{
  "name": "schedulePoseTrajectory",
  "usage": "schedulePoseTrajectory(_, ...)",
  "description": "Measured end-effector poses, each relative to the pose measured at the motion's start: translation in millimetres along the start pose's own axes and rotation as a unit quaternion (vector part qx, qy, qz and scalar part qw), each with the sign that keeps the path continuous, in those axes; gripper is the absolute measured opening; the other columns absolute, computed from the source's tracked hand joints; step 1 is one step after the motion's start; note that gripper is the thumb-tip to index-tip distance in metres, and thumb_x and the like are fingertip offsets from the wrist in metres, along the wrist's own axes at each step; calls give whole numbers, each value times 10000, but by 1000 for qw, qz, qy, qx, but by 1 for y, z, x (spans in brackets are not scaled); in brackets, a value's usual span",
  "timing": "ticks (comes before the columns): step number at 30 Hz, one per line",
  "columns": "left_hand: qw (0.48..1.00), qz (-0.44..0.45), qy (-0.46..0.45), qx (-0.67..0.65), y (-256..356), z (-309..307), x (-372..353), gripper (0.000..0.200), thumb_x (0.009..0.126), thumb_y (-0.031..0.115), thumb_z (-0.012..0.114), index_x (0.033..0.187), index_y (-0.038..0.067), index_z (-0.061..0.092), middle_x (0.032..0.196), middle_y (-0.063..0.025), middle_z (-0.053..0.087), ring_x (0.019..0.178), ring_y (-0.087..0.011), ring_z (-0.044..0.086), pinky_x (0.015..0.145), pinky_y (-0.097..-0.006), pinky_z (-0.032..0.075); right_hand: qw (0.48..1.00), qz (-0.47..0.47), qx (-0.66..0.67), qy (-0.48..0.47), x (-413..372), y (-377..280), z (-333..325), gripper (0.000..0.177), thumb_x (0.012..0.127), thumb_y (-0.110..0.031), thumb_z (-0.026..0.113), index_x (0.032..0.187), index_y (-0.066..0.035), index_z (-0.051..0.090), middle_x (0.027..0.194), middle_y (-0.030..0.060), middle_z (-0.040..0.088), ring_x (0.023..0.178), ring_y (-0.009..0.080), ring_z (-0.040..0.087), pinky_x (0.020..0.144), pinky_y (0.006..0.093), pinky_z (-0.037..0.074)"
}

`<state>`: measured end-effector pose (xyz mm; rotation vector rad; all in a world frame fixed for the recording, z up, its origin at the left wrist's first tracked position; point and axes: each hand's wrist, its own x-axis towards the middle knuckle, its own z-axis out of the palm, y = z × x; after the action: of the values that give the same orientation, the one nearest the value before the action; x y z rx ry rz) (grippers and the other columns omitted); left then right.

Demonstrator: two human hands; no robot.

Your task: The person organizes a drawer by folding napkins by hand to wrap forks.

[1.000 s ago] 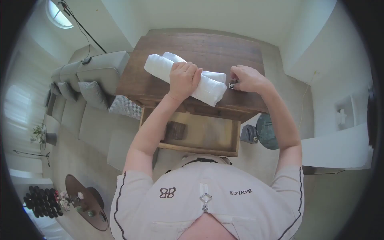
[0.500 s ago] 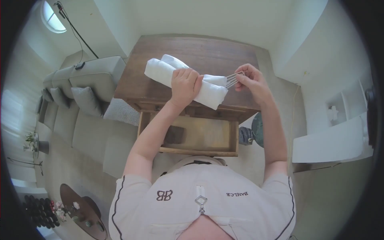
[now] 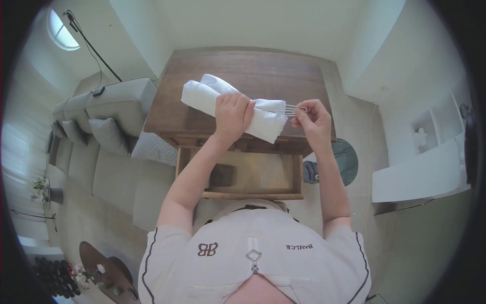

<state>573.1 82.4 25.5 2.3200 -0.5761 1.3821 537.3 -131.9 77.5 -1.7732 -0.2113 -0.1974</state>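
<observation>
A folded length of white cloth (image 3: 268, 124) lies slantwise over the front part of the wooden table (image 3: 273, 66). My left hand (image 3: 233, 115) is closed round its middle and presses it down. At the cloth's right end, my right hand (image 3: 314, 121) pinches a metal pronged curtain hook (image 3: 292, 110) between thumb and fingers. Its thin parallel prongs point left, with their tips hidden at the cloth's edge. Below, the table's drawer (image 3: 253, 195) stands pulled out, holding a dark block-like object (image 3: 221, 175) on its left side.
A grey sofa (image 3: 114, 177) with cushions runs along the left. To the right stands a white cabinet (image 3: 420, 177). A dark green round stool or seat (image 3: 345, 162) is on the floor beside the table's right side. A brown oval table (image 3: 98, 258) stands lower left.
My right hand has moved slightly left and down, bringing the hook closer to the cloth, its prongs now nearly level. My left hand keeps its hold. The whole view has shifted a little.
</observation>
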Motion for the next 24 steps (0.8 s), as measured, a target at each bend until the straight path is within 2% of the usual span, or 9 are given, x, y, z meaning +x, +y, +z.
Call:
schedulePoseTrajectory(6,1000,-4,2,-12,1,-2,1,237,886,196,483,665,120,443,617,0,508,565,-195,448,618,-318,333,998,-19,-63,18,-11,4,1,77,867,-121,607,906,-94,547,710,50,574,570,111,575,568,217,534)
schedulePoseTrajectory(9,1000,-7,-13,-10,2,-4,1,236,893,204,475,677,112,455,637,-6,537,577,-199,473,627,-325,345,998,-10,-50,27,-15,7,-1,96,868,-147,606,894,-81,542,706,50,570,558,111,584,546,212,539)
schedulePoseTrajectory(12,1000,-3,-16,-12,0,-3,2,248,903,218,475,677,120,450,628,4,522,573,-194,468,620,-323,334,996,55,71,-9,-14,9,-3,135,871,-204,613,892,-95,535,736,43,612,591,101,599,583,231,549)
schedulePoseTrajectory(15,1000,-2,-12,-11,1,-3,2,240,892,207,480,672,118,444,623,7,510,573,-189,465,626,-315,331,985,62,158,-23,-5,13,-3,163,869,-276,615,887,-127,551,878,42,623,689,102,626,624,207,531)
schedulePoseTrajectory(17,1000,-3,-14,-4,2,-3,1,228,885,194,484,674,114,453,626,4,520,584,-190,478,625,-319,335,971,66,218,-72,5,15,-2,168,887,-292,583,867,-129,545,1190,149,484,686,113,651,608,185,519)
schedulePoseTrajectory(18,1000,-2,-15,-3,3,-3,1,225,883,191,485,675,113,456,627,3,523,587,-191,482,625,-319,336,967,66,233,-82,9,15,-1,172,891,-296,575,862,-130,544,1268,176,450,686,116,657,603,179,515)
schedulePoseTrajectory(21,1000,1,-11,6,5,-2,2,227,873,188,502,666,108,456,611,1,517,569,-196,470,614,-326,334,954,93,245,-144,16,13,5,206,887,-296,572,828,-108,514,1235,231,509,641,133,659,558,202,543)
schedulePoseTrajectory(23,1000,2,-9,5,4,-1,2,223,874,177,484,665,108,454,611,-7,520,566,-201,475,613,-328,337,958,103,206,-174,12,8,10,159,899,-236,547,850,-95,491,881,132,593,642,122,634,579,227,541)
schedulePoseTrajectory(24,1000,1,-8,7,4,-1,2,222,875,174,480,664,107,453,611,-8,521,565,-202,476,612,-328,338,958,105,195,-184,10,7,12,147,902,-221,541,856,-92,485,793,108,614,643,119,628,585,233,541)
